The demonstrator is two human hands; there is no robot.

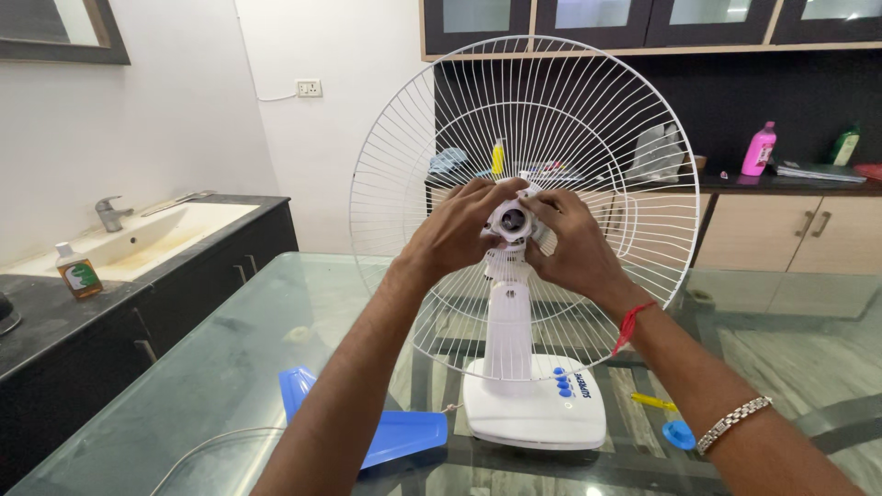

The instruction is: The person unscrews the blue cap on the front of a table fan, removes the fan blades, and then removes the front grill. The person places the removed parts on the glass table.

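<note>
- the left hand [455, 234] is closed around the left side of the motor housing [511, 222] at the top of the fan; the fingers are curled tight, with the thumb across the front.
- the right hand [574, 248] is wrapped around the right side of the same housing, fingers bent and pressed against it; a red thread and a metal bracelet are worn on that arm.
- the housing is gripped from both sides, apparently so that it is steadied while its open round centre faces the camera.
- the rear grille [524, 202], a white wire guard, is mounted behind the housing and stands upright; no front guard or blade is fitted on it.
- the housing is carried on a white neck [508, 331], which rises from the white base [536, 409] with blue buttons; the base rests flat on the glass table [230, 367], so the unit is held upright.
- a blue fan blade [390, 432] is laid flat on the table just left of the base.
- a yellow-handled tool [653, 401] and a small blue cap [679, 434] are set down to the right of the base, within reach.
- a sink counter [138, 239] is seen at the left, well apart.
</note>
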